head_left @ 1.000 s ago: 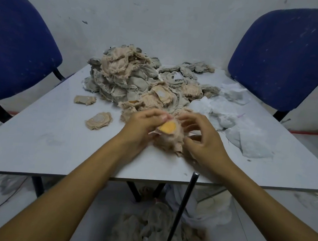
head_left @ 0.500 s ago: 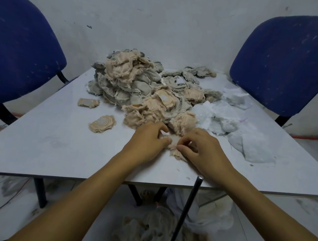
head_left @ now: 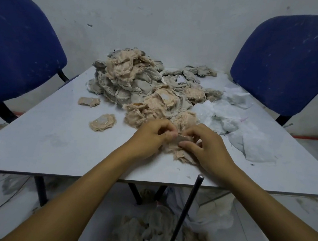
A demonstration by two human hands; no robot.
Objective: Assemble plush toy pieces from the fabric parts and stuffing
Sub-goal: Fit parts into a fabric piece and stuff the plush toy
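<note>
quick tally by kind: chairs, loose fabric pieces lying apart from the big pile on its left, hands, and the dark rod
blue chairs: 2, left chair and right chair
loose fabric pieces: 2, rectangular piece and round piece
hands: 2, left hand and right hand, both pinching one fabric piece
dark rod: 1
total: 7

On the table (head_left: 32, 145), the fabric pile (head_left: 138, 84) lies behind both hands, stuffing (head_left: 233, 124) to its right.
</note>
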